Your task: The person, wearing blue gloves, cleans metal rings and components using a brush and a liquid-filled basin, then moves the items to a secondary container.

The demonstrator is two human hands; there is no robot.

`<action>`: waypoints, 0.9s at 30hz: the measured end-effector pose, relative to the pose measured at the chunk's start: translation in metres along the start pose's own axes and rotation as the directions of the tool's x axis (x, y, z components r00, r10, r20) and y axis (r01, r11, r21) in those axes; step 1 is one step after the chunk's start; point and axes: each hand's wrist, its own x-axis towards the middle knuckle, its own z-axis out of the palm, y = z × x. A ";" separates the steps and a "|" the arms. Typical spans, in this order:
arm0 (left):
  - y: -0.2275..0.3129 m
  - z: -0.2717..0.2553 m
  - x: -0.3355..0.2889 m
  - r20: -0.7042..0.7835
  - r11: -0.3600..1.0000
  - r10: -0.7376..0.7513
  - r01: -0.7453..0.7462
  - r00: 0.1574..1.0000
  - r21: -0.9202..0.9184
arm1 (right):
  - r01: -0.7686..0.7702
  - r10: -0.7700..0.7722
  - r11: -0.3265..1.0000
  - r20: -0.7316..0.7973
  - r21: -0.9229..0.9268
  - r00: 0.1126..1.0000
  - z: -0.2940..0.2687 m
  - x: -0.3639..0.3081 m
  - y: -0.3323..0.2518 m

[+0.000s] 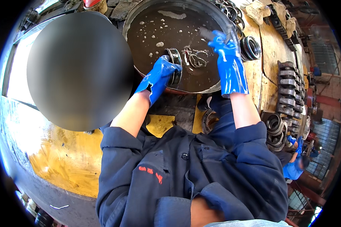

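Note:
Both my hands wear wet blue rubber gloves over a wide round metal basin (129, 60) of murky brown liquid. My left hand (158, 75) is closed round a shiny metal ring (174, 66) with a grooved outer edge, held upright at the near side of the basin. To the right, my right hand (226, 47) is raised with bent fingers round a dark, motion-smeared thing (206, 34) whose kind I cannot make out. A tangle of thin wire-like strands (195, 58) shows in the liquid between my hands, with pale foam flecks around it.
Right of the basin stand stacked metal rings (251, 48) on a worn wooden table (255, 68), and more dark rings (231, 11) lie behind. Further right are rows of heavy metal parts (290, 94) and another person (293, 168) in blue. A yellow-stained surface (64, 160) spreads left.

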 end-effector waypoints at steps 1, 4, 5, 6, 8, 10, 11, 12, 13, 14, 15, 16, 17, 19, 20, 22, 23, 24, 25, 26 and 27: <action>-0.002 -0.006 -0.002 0.016 0.999 -0.010 0.011 1.000 -0.050 | 0.034 -0.033 0.999 0.026 -0.032 0.999 0.006 -0.003 -0.009; 0.016 0.015 -0.011 0.038 0.998 0.025 -0.023 0.999 -0.065 | 0.073 -0.057 0.944 0.060 -0.322 0.997 -0.011 0.013 -0.009; 0.016 0.014 -0.012 0.062 0.998 0.057 -0.055 0.996 -0.041 | 0.048 -0.003 0.874 0.092 -0.484 0.996 -0.015 0.021 -0.001; 0.019 0.016 -0.010 0.101 0.995 0.095 -0.094 0.990 -0.021 | 0.027 0.059 0.759 0.110 -0.651 0.992 -0.025 0.029 0.003; 0.015 0.016 -0.010 0.218 0.968 0.246 -0.229 0.944 -0.104 | 0.030 0.109 0.620 0.125 -0.784 0.986 -0.038 0.026 0.008; 0.016 0.007 -0.026 0.234 0.975 0.208 -0.182 0.950 -0.127 | -0.010 0.057 0.927 0.116 -0.375 0.992 -0.031 -0.014 -0.003; 0.023 0.007 -0.038 0.233 0.981 0.195 -0.187 0.953 -0.055 | -0.033 0.070 0.956 0.116 -0.292 0.991 -0.033 -0.029 -0.009; 0.019 -0.001 -0.035 0.269 0.970 0.244 -0.239 0.932 -0.050 | -0.059 0.093 0.971 0.139 -0.231 0.986 -0.034 -0.040 -0.013; 0.012 -0.005 -0.034 0.240 0.973 0.232 -0.226 0.943 -0.055 | -0.094 0.126 0.978 0.167 -0.188 0.978 -0.037 -0.056 -0.017; 0.013 -0.003 -0.033 0.220 0.973 0.231 -0.222 0.948 -0.064 | -0.134 0.166 0.977 0.190 -0.168 0.968 -0.046 -0.072 -0.018; 0.015 -0.002 -0.032 0.226 0.982 0.190 -0.186 0.956 -0.037 | -0.191 0.222 0.970 0.217 -0.153 0.951 -0.058 -0.088 -0.013; 0.015 0.001 -0.033 0.200 0.968 0.235 -0.247 0.951 0.036 | -0.258 0.289 0.954 0.245 -0.150 0.925 -0.067 -0.106 -0.004; 0.019 0.005 -0.035 0.176 0.944 0.288 -0.310 0.941 0.110 | -0.323 0.353 0.934 0.271 -0.150 0.895 -0.075 -0.126 0.006; 0.019 -0.001 -0.033 0.193 0.959 0.259 -0.275 0.946 0.065 | -0.471 0.491 0.871 0.319 -0.144 0.811 -0.081 -0.160 0.042; 0.017 -0.003 -0.030 0.192 0.970 0.232 -0.242 0.953 0.027 | -0.544 0.554 0.829 0.329 -0.132 0.764 -0.082 -0.176 0.066; 0.015 -0.002 -0.030 0.173 0.975 0.219 -0.223 0.960 0.000 | -0.680 0.669 0.728 0.299 -0.082 0.680 -0.077 -0.197 0.114; 0.014 -0.004 -0.031 0.154 0.975 0.218 -0.220 0.964 -0.006 | -0.738 0.720 0.673 0.273 -0.053 0.638 -0.071 -0.203 0.135; 0.011 -0.004 -0.031 0.139 0.976 0.217 -0.218 0.966 -0.009 | -0.820 0.805 0.572 0.207 -0.022 0.556 -0.064 -0.208 0.149; 0.008 -0.005 -0.033 0.123 0.976 0.217 -0.216 0.969 -0.015 | -0.785 0.787 0.605 0.245 -0.131 0.566 -0.064 -0.208 0.166; 0.012 0.005 -0.029 0.130 0.975 0.220 -0.219 0.967 -0.026 | -0.735 0.767 0.639 0.266 -0.229 0.584 -0.076 -0.208 0.191; 0.012 0.004 -0.030 0.116 0.976 0.218 -0.216 0.969 -0.028 | -0.674 0.749 0.662 0.311 -0.328 0.585 -0.069 -0.204 0.199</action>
